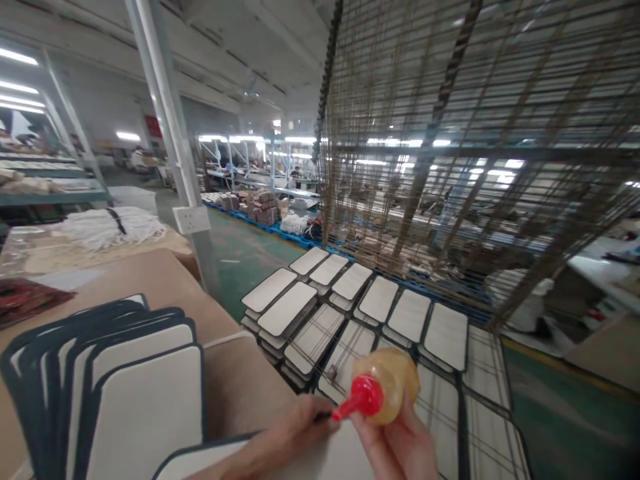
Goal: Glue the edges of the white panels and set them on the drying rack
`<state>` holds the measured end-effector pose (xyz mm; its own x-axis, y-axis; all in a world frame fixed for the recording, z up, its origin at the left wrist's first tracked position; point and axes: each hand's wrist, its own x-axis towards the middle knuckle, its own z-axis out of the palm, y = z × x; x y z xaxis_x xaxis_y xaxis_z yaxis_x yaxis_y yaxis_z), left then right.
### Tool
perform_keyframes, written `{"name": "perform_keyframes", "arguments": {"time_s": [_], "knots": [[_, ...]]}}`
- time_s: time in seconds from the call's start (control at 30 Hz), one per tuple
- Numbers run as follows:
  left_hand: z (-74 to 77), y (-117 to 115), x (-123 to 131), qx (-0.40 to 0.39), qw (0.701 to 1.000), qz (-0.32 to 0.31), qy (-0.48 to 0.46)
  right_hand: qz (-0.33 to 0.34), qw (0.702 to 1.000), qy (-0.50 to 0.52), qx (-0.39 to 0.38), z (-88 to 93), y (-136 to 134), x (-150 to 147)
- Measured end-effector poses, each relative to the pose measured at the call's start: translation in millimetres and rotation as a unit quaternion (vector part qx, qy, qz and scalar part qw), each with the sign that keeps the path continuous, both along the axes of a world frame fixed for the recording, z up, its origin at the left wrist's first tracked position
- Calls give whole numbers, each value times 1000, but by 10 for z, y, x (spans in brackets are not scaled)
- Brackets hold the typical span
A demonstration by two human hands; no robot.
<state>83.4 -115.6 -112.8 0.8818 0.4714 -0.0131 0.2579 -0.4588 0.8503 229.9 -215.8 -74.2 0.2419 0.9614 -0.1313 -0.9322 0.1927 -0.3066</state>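
My right hand (400,440) is wrapped around a squeeze bottle (400,373) with yellowish contents and a red nozzle cap (365,397). The bottle is tilted, its nozzle tip pointing down and left toward the fingers of my left hand (295,427). Those fingers are closed around something small and dark right at the tip, too blurred to name. Beneath both hands lies a pale panel (345,457). Another pale panel with a dark edge (200,460) is partly covered by my left forearm.
Several dark-edged panels (150,407) lean in an overlapping row on the brown table (240,373) at left. More panels (287,308) lie in rows on a rack ahead. A raised mesh frame (390,133) stands behind them. A metal post (170,107) rises at left.
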Motion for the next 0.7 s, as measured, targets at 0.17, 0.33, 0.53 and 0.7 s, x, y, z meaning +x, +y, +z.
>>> {"name": "perform_keyframes", "arguments": {"time_s": [0.17,0.33,0.53,0.7], "knots": [[444,277,206,49,991,-124,-26,-193,966,-150,-85,328,-163,702],[976,386,320,114,968,-223,2,-256,907,-325,-72,580,-383,1219],[1220,374,542,132,950,-278,44,-162,870,-466,-13,677,-465,1407],[1289,364,651,81,946,-308,60,-149,883,-445,-20,732,-393,1400]]}}
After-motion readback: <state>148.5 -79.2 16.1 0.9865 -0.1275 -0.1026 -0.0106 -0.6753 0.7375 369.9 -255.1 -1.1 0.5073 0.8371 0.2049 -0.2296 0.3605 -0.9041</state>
